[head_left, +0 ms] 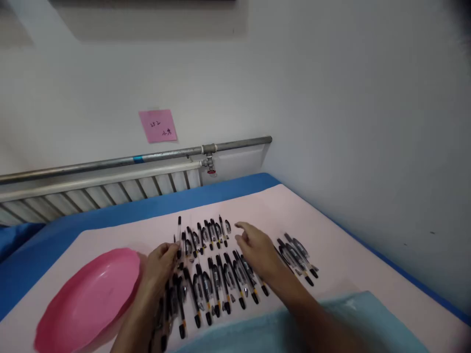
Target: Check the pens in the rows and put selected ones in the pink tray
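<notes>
Head view, pens (223, 282) on pink sheet (257, 206), radiator (106, 194)

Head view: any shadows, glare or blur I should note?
Head view: soft shadow at upper left on the wall; faint sheen inside the pink basin; dark blur in the top-right corner; right forearm smeary near the bottom edge; pens fairly distinct.

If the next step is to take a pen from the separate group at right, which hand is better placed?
Probably the right hand: it is nearer the separate pens and looks empty. The left hand is farther away, by the pink basin.
</notes>
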Motion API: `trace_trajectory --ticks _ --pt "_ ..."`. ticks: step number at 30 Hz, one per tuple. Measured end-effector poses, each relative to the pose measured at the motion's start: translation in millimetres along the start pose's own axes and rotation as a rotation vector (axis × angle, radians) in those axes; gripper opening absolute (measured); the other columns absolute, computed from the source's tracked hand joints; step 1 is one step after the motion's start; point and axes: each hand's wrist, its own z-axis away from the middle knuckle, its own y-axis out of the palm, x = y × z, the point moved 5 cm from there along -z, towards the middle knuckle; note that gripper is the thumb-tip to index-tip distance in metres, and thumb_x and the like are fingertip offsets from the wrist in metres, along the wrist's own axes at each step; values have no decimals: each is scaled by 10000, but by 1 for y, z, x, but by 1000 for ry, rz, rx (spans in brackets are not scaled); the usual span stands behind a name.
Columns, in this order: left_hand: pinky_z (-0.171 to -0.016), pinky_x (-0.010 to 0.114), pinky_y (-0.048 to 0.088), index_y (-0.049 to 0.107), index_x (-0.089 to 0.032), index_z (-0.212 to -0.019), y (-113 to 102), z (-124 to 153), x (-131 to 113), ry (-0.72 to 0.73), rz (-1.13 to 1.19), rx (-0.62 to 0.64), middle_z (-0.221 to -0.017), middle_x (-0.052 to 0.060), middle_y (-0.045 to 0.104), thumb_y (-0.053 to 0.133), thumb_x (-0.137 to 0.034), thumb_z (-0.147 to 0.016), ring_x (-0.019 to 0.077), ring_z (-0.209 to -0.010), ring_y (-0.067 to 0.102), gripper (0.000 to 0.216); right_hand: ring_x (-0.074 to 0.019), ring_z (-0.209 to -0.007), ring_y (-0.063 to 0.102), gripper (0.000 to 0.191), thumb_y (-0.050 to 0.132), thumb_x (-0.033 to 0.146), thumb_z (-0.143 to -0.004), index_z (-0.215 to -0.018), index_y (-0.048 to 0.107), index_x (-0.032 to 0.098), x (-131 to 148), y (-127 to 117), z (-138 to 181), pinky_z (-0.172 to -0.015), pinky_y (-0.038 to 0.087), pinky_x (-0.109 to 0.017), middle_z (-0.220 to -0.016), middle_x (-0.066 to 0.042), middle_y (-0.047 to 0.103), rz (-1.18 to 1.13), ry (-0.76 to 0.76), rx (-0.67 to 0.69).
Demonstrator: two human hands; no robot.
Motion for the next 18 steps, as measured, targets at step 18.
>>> trace_trajectory --ticks 18 --pt "-331 136 96 487 -165 -750 66 74 -17 -309 913 612 -543 -84 373 706 -388 -639 -6 -359 228 331 -54 -453 369 152 577 305 -722 -721 601 155 30 54 27 -455 278 -197 -563 43 470 -1119 378 396"
